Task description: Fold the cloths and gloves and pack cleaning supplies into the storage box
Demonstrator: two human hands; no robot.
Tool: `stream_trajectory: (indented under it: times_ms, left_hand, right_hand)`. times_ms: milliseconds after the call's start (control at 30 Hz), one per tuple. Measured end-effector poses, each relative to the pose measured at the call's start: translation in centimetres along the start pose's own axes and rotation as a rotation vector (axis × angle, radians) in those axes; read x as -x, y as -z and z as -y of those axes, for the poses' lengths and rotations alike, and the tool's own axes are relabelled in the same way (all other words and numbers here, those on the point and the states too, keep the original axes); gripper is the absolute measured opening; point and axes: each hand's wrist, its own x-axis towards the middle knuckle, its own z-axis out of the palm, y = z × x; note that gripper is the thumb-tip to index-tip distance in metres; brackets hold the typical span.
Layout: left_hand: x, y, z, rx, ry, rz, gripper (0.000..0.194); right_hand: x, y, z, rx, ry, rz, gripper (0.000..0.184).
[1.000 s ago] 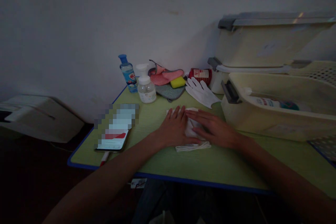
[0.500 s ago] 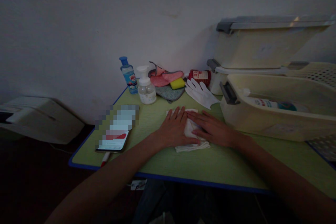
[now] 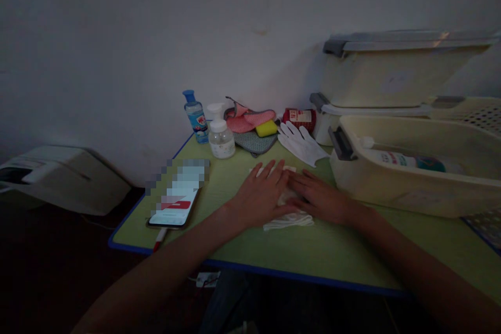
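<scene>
left grip (image 3: pixel 261 197) and right grip (image 3: pixel 323 198) touch cloth (image 3: pixel 289 222) well inside blue table edge (image 3: pixel 289 274).

The light is dim, sinking to near black below the table's (image 3: pixel 336 253) front edge. By its left edge a phone (image 3: pixel 176 216) glows, partly pixelated. Glare streaks a box lid (image 3: pixel 422 40); soft shadow darkens the wall (image 3: pixel 156 36) behind.

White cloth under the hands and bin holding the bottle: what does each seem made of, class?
The white cloth looks like soft, matt fabric, perhaps cotton: its layered edge creases. The bin seems smooth plastic, judging by rounded corners and a thin rim.
</scene>
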Motion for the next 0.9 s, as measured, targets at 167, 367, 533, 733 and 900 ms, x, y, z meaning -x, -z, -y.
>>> stream_trajectory:
  times_ms: [167,367,533,733,900]
  left_hand:
    - [2.4,1.3,-1.3,0.080,0.042,-0.080,0.024]
    - [4.9,-0.5,-1.3,0.383,0.234,-0.291,0.018]
    - [5.6,-1.1,-0.7,0.525,0.331,-0.251,0.028]
    - [6.2,-1.4,-0.9,0.573,0.322,-0.186,0.040]
    - [6.6,-2.0,-0.7,0.593,0.274,-0.182,0.039]
  right_hand:
    - [0.0,0.3,0.3,-0.020,-0.024,0.016,0.055]
    - [0.1,0.7,0.7,-0.001,-0.053,0.039,0.058]
    - [0.1,0.7,0.7,0.008,-0.037,-0.012,0.057]
    - [0.2,1.0,1.0,-0.070,0.037,-0.214,0.039]
    - [0.2,1.6,1.9,-0.276,0.114,-0.291,0.028]
